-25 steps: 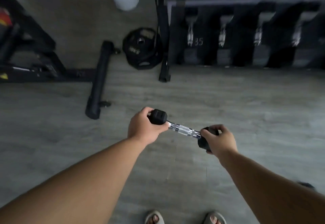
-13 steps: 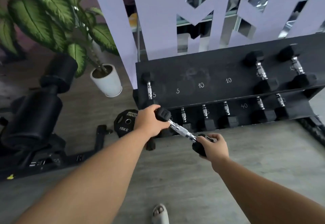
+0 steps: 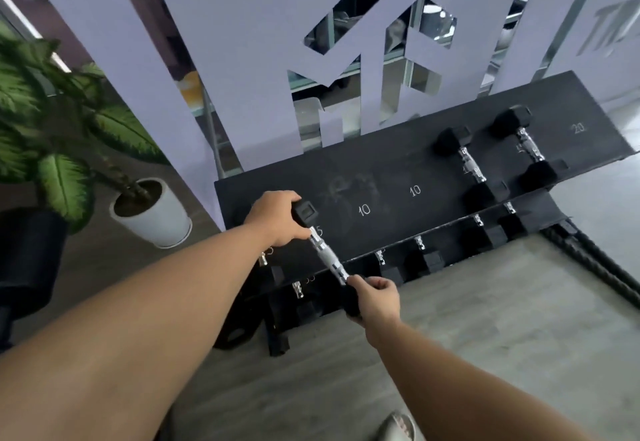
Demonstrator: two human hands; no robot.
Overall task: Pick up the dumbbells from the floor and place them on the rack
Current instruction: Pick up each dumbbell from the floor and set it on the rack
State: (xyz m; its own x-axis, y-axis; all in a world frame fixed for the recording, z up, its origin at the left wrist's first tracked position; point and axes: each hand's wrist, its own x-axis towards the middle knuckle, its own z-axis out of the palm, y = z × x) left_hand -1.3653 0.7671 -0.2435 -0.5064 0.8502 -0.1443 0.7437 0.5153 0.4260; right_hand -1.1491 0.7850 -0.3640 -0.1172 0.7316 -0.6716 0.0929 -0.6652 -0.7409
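A small black hex dumbbell (image 3: 327, 257) with a chrome handle hangs between both hands over the left end of the black rack (image 3: 391, 167). My left hand (image 3: 275, 219) grips its far head, right over the rack's top shelf near a white "5" mark. My right hand (image 3: 375, 300) grips its near head, in front of the rack's lower shelf. The dumbbell slants from upper left to lower right. Two larger dumbbells (image 3: 465, 163) (image 3: 528, 144) lie on the top shelf at the right. Several more sit on the lower shelf (image 3: 420, 253).
A potted plant in a white pot (image 3: 152, 214) stands left of the rack. A lilac cut-out panel (image 3: 256, 42) rises behind it. A black padded bench (image 3: 24, 253) sits at the far left. A sandalled foot (image 3: 398, 425) shows on the grey wood floor.
The view has lifted from the floor to the rack. Both hands carried the dumbbell up and forward, and its far head now sits over the top shelf's left end.
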